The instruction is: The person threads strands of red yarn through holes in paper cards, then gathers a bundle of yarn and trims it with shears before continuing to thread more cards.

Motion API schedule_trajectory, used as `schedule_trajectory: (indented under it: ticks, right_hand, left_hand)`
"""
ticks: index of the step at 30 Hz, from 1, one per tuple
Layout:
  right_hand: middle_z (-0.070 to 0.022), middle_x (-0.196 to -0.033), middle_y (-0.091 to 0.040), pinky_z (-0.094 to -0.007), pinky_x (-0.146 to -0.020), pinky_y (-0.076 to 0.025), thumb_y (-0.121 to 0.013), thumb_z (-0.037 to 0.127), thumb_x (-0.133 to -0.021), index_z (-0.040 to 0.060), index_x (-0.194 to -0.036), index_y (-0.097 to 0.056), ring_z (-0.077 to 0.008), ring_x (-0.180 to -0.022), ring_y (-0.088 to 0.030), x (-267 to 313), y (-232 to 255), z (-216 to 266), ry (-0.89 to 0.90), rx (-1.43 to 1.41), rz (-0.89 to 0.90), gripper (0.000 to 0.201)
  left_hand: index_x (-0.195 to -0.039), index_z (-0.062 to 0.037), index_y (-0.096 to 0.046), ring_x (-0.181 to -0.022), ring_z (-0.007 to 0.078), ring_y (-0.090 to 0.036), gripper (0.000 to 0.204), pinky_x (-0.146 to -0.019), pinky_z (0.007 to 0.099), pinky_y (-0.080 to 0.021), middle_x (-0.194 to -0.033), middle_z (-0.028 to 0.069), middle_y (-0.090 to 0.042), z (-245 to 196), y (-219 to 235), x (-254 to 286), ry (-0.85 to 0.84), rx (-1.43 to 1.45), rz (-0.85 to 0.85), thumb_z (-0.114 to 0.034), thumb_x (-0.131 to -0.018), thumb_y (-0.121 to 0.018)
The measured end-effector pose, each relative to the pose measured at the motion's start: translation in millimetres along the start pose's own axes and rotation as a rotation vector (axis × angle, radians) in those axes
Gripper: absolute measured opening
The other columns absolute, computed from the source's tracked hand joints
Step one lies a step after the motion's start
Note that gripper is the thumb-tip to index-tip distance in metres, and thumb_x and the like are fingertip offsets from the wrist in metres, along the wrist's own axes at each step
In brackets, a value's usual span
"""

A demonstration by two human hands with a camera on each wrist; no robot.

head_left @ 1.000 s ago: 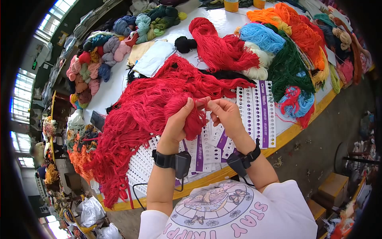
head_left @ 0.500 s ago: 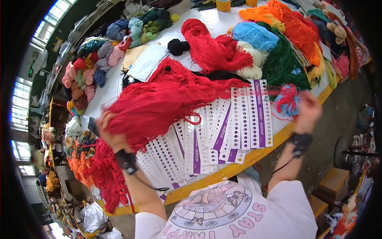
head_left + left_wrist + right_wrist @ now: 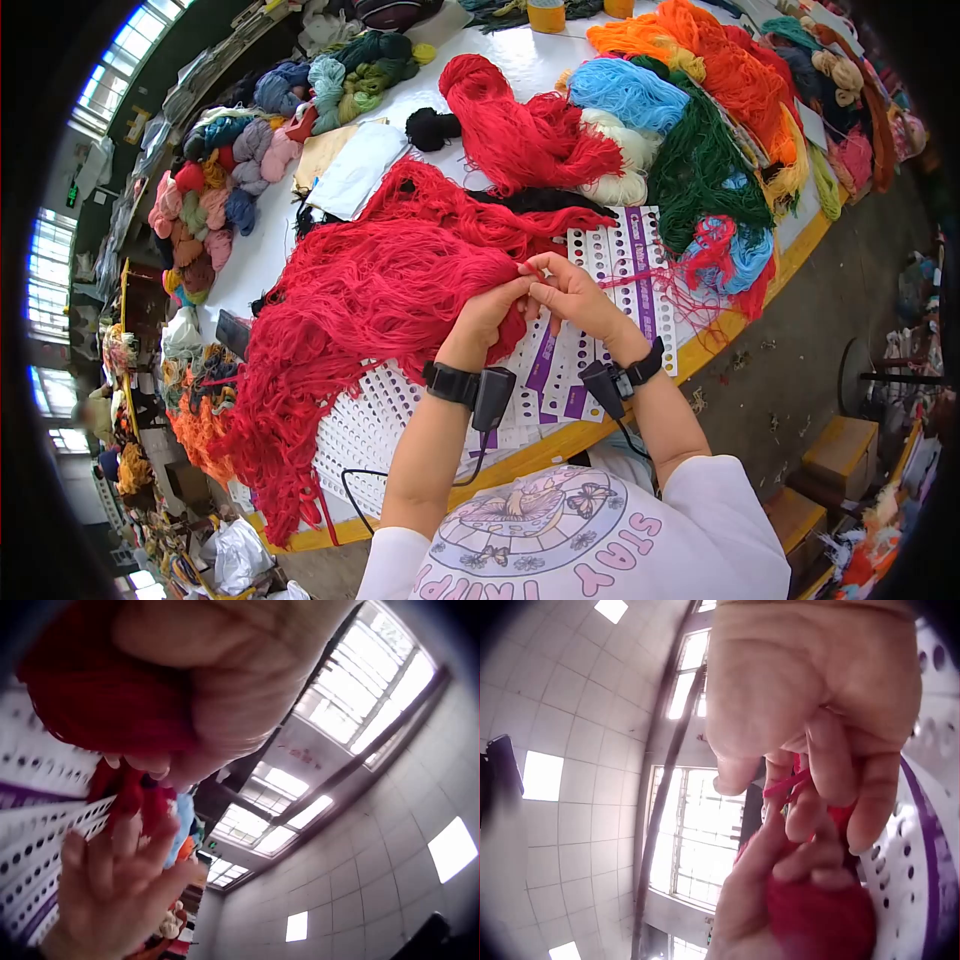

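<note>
A large tangled skein of red yarn [image 3: 370, 280] spreads over the table's left and middle. My left hand [image 3: 490, 318] grips a gathered part of it at its right end. In the left wrist view, the bunched red yarn [image 3: 112, 694] fills the palm, fingers curled round it. Close against it, my right hand [image 3: 580, 300] pinches a thin red strand [image 3: 786, 784] between its fingers, beside the left fingertips. Under both hands lie white shade cards [image 3: 545, 365] with purple bands and rows of holes.
Another red skein [image 3: 520, 135] lies farther back, beside light blue yarn [image 3: 630, 98] and dark green yarn [image 3: 710, 165]. A blue skein wrapped with red threads [image 3: 735, 255] sits near the yellow table edge [image 3: 700, 365]. White paper [image 3: 360, 170] lies behind the large skein.
The hands were together, then swung wide apart, left hand leftward with the yarn and right hand rightward. Now they meet again at the skein's right end, and loose red threads trail over the cards.
</note>
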State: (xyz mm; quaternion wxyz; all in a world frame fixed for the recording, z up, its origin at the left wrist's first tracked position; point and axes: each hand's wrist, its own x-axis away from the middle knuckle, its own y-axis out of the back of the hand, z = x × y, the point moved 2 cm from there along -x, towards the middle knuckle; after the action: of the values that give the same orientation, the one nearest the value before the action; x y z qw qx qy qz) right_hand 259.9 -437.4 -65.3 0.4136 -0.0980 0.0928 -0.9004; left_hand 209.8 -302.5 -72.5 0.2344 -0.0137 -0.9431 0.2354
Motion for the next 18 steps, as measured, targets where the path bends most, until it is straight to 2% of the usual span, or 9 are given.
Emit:
schedule_trajectory:
  ticks: [3, 5, 6, 8, 11, 13, 16, 17, 18]
  right_hand:
    - [-0.0071, -0.07, -0.062, -0.0262, -0.049, -0.045, -0.053, 0.018, -0.087, 0.005, -0.099, -0.052, -0.0136, -0.064, -0.061, -3, 7, -2, 0.099, 0.399, -0.184, 0.018]
    - [-0.0103, -0.065, -0.062, -0.0315, -0.054, -0.046, -0.055, 0.015, -0.084, 0.0029, -0.091, -0.056, -0.0188, -0.06, -0.061, -7, 13, -8, 0.193, 0.748, -0.35, 0.014]
    - [-0.0112, -0.065, -0.061, -0.0317, -0.054, -0.046, -0.055, 0.015, -0.083, 0.0026, -0.088, -0.057, -0.0205, -0.059, -0.061, -9, 15, -12, 0.215, 0.725, -0.408, 0.014]
    - [-0.0131, -0.066, -0.061, -0.032, -0.055, -0.046, -0.056, 0.015, -0.082, 0.0019, -0.083, -0.058, -0.0238, -0.059, -0.061, -11, 17, -19, 0.257, 0.674, -0.519, 0.013]
    - [-0.0112, -0.065, -0.061, -0.0312, -0.055, -0.046, -0.056, 0.017, -0.082, 0.0017, -0.086, -0.058, -0.0201, -0.057, -0.06, -11, 22, -20, 0.183, 0.565, -0.514, 0.016]
    - [-0.0087, -0.065, -0.062, -0.0292, -0.054, -0.046, -0.056, 0.018, -0.083, 0.0019, -0.087, -0.059, -0.0159, -0.057, -0.059, -11, 24, -23, 0.098, 0.446, -0.52, 0.016]
    - [-0.0053, -0.067, -0.062, -0.0244, -0.052, -0.045, -0.056, 0.019, -0.084, 0.0022, -0.087, -0.059, -0.0104, -0.057, -0.057, -12, 26, -21, 0.037, 0.285, -0.526, 0.017]
    - [-0.0043, -0.068, -0.062, -0.0225, -0.051, -0.045, -0.056, 0.019, -0.085, 0.0023, -0.086, -0.059, -0.0087, -0.058, -0.056, -11, 25, -21, 0.024, 0.234, -0.527, 0.017]
    - [-0.004, -0.07, -0.062, -0.0213, -0.051, -0.044, -0.056, 0.019, -0.085, 0.0024, -0.086, -0.059, -0.0081, -0.057, -0.055, -12, 26, -23, 0.043, 0.217, -0.51, 0.017]
  left_hand:
    - [-0.09, -0.0052, -0.062, -0.054, 0.0063, -0.047, 0.016, -0.049, 0.0196, -0.036, -0.062, -0.002, -0.054, 3, 4, -6, -0.112, -0.136, -0.257, -0.018, -0.084, -0.057]
    - [-0.091, -0.0046, -0.063, -0.054, 0.0061, -0.047, 0.016, -0.05, 0.02, -0.037, -0.066, -0.0014, -0.056, 0, 6, -7, 0.048, -0.384, -0.293, -0.019, -0.084, -0.057]
    - [-0.091, -0.0044, -0.063, -0.055, 0.006, -0.047, 0.017, -0.051, 0.0201, -0.038, -0.068, -0.001, -0.057, -3, 8, -9, 0.126, -0.507, -0.31, -0.019, -0.084, -0.057]
    - [-0.095, -0.0046, -0.063, -0.056, 0.0058, -0.048, 0.018, -0.053, 0.0202, -0.04, -0.073, -0.0007, -0.059, -16, 13, -18, -0.067, -0.465, -0.303, -0.019, -0.085, -0.057]
    - [-0.104, -0.0087, -0.061, -0.062, 0.0067, -0.051, 0.021, -0.059, 0.021, -0.044, -0.078, -0.0009, -0.059, -38, 19, -30, -0.331, -0.356, -0.288, -0.019, -0.088, -0.054]
    - [-0.103, -0.009, -0.061, -0.062, 0.0076, -0.051, 0.021, -0.059, 0.0213, -0.044, -0.073, 0.0003, -0.058, -37, 30, -40, -0.473, -0.488, -0.404, -0.021, -0.088, -0.054]
    - [-0.101, -0.0079, -0.061, -0.058, 0.0096, -0.052, 0.02, -0.056, 0.0223, -0.044, -0.071, 0.0021, -0.057, -20, 38, -40, -0.74, -1.019, -0.744, -0.02, -0.088, -0.053]
    - [-0.097, -0.0062, -0.061, -0.053, 0.011, -0.052, 0.019, -0.053, 0.0232, -0.043, -0.075, 0.0049, -0.059, -9, 43, -41, -0.404, -0.908, -0.703, -0.021, -0.088, -0.053]
    - [-0.095, -0.0062, -0.061, -0.051, 0.0107, -0.051, 0.018, -0.051, 0.0232, -0.042, -0.076, 0.0058, -0.06, -5, 31, -35, -0.346, -0.75, -0.601, -0.021, -0.088, -0.053]
